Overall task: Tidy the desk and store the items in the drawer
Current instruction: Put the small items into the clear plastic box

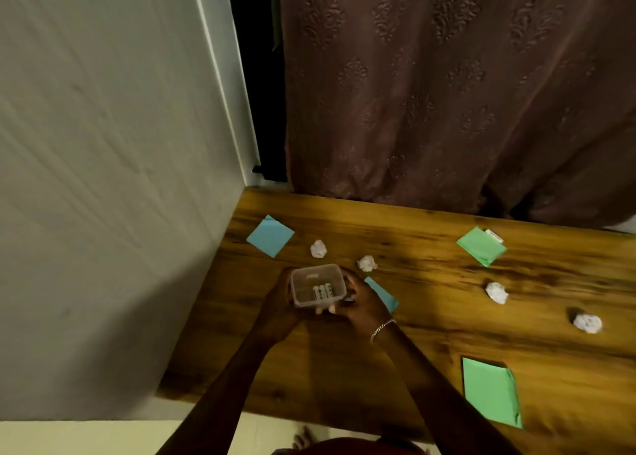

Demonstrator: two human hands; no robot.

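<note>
- Forearms reach in from the near edge.
- Left hand: grip curled round the clear container, steadying it over the counter's left.
- Batteries lie inside, seemingly gathered for storing.
- Right hand: grip clasps its right side.
- Crumpled paper lies farther right.

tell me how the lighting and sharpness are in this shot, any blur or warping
Head view: dim, warm light; the left hand and right hand read dark around the clear container; a shadow falls on the wall; the far-right paper ball is blurred; wide-angle distortion tilts the curtain and desk.
</note>
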